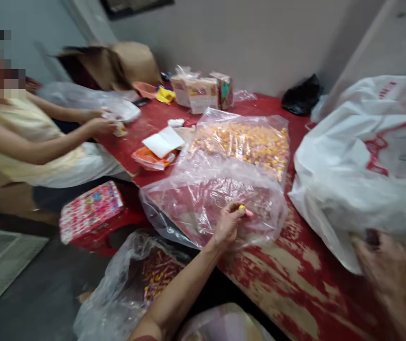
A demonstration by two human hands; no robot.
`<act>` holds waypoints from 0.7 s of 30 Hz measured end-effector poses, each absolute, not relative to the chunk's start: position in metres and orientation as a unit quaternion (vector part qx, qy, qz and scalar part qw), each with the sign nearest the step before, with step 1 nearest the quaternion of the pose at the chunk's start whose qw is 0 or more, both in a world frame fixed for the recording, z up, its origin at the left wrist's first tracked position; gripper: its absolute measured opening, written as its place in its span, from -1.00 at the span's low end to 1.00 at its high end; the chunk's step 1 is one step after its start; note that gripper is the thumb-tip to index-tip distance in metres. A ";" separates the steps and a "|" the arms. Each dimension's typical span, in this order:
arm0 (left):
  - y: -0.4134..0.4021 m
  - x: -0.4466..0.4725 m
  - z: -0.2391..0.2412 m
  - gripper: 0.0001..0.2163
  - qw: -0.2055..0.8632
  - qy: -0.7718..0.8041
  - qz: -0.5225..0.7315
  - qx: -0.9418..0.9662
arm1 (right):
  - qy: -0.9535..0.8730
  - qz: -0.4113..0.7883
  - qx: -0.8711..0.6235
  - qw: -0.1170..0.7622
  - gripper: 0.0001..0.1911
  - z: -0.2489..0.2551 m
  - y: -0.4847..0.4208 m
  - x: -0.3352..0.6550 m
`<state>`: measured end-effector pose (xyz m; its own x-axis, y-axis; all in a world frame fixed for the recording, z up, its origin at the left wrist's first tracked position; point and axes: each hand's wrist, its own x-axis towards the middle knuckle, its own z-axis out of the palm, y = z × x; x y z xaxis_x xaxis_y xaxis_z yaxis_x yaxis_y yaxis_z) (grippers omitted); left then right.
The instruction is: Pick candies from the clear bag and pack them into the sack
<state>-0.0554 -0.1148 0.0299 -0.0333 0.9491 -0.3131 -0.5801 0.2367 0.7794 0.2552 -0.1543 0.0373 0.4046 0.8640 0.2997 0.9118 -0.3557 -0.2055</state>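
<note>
Looking down from the head view, I see my left hand (228, 221) resting on the near end of a clear plastic bag (213, 199) that lies flat on the red bench (295, 279). Its fingers are pinched together on one small candy (242, 208) — yellow at the hand, with a pink tip sticking out past the fingertips. The candy's long axis runs roughly left to right across the view, pink end pointing right, toward the big white bag (362, 161). It sits at the fingertips, right on top of the clear film.

My right hand (387, 270) is low at the right edge, blurred, touching the near fold of the white bag; I cannot tell whether it is closed on anything, though something small and dark shows just above the knuckles.

Counting what I can: one candy in the hand, one clear bag whose far end holds a heap of orange and yellow candies (245, 142) too many to count, one white bag with red print, and one more clear bag of candies (153, 274) below the bench edge beside my forearm.

Across the bench another person's two hands (100, 121) are close together at a white plate (123, 110). Two small printed boxes (203, 92) stand near the wall — and a black bag (301, 95) lies in the corner.
</note>
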 end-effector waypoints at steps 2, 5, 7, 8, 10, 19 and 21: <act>-0.123 -0.043 0.035 -0.62 0.685 0.407 0.567 0.209 | -0.568 -0.043 -0.785 0.242 -0.53 0.044 -0.188 0.236; -0.140 -0.020 0.036 -0.61 0.702 0.391 0.550 0.227 | -0.680 0.086 -0.647 0.332 -0.67 0.043 -0.215 0.186; -0.154 -0.008 0.032 -0.66 0.697 0.391 0.541 0.261 | -0.719 0.118 -0.588 0.350 -0.75 0.036 -0.219 0.158; -0.161 -0.004 0.029 -0.70 0.690 0.395 0.537 0.283 | -0.729 0.114 -0.573 0.358 -0.76 0.033 -0.219 0.149; -0.173 0.001 0.024 -0.79 0.665 0.403 0.530 0.338 | -0.740 0.102 -0.555 0.366 -0.76 0.028 -0.218 0.139; -0.203 0.000 0.032 -0.62 0.532 0.446 0.474 0.541 | -0.733 0.077 -0.566 0.370 -0.85 0.013 -0.223 0.131; -0.207 0.001 0.030 -0.65 0.533 0.431 0.474 0.554 | -0.732 0.059 -0.574 0.362 -0.81 0.010 -0.229 0.132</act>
